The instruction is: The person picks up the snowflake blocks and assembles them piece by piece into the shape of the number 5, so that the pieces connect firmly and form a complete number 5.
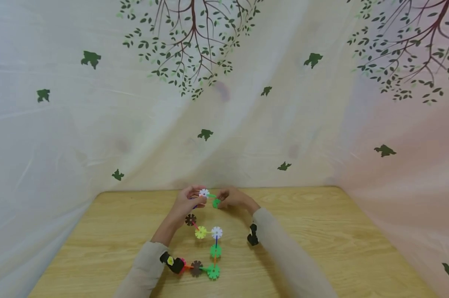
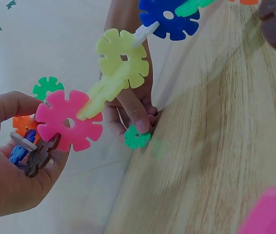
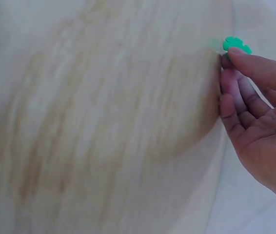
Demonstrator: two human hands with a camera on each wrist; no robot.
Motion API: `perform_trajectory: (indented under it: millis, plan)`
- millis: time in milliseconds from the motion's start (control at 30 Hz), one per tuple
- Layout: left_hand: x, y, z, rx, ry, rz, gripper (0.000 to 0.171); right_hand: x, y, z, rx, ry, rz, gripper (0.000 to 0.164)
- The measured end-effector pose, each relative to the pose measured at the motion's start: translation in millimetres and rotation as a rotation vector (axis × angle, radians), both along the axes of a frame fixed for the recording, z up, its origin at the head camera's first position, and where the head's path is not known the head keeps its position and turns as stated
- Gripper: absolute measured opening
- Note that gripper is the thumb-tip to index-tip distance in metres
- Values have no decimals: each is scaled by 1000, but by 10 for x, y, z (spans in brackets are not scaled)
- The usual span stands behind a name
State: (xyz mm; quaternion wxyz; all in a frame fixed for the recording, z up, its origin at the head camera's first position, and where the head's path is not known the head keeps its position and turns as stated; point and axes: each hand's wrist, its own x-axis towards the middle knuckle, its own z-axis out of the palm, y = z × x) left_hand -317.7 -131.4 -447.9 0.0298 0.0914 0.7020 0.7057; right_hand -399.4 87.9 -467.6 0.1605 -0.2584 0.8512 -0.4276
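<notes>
In the left wrist view my left hand point(image 2: 11, 180) holds the end of a chain of interlocking plastic flower discs, with a pink disc point(image 2: 69, 122) by the thumb. Brown point(image 2: 41, 155), blue and orange point(image 2: 23, 123) discs gather in that palm, and a green one point(image 2: 49, 87) shows behind. Two yellow discs point(image 2: 121, 58) link on toward a blue disc point(image 2: 169, 19). My right hand point(image 1: 233, 198), to the right of the left hand point(image 1: 187, 203), pinches a green disc point(image 3: 235, 45) between thumb and fingers. A white disc point(image 1: 204, 193) is at the left fingertips.
Below the hands the chain continues over the wooden table point(image 1: 302, 244), with brown point(image 1: 190, 219), yellow point(image 1: 200, 232), white point(image 1: 216, 232) and green discs point(image 1: 213, 272). Its near end passes beside the left wrist camera point(image 1: 172, 263). A leaf-printed cloth point(image 1: 239, 124) hangs behind the table.
</notes>
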Motion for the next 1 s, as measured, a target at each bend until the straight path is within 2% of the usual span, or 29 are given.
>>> perform_trajectory:
  millis: [233,633,800,1000]
  plan:
    - [11,12,7,-8,-6,6,40,4,113,26,12,-62,17,26]
    - [-4,25,1,4,9,-21,41,95,291,-51,-190,-216,-47,36]
    - [-19,35,-4,6,7,-25,38,169,340,-27,-265,-215,-76,32]
    - [3,50,4,2,-6,-25,41,285,351,39,-327,-185,-156,34]
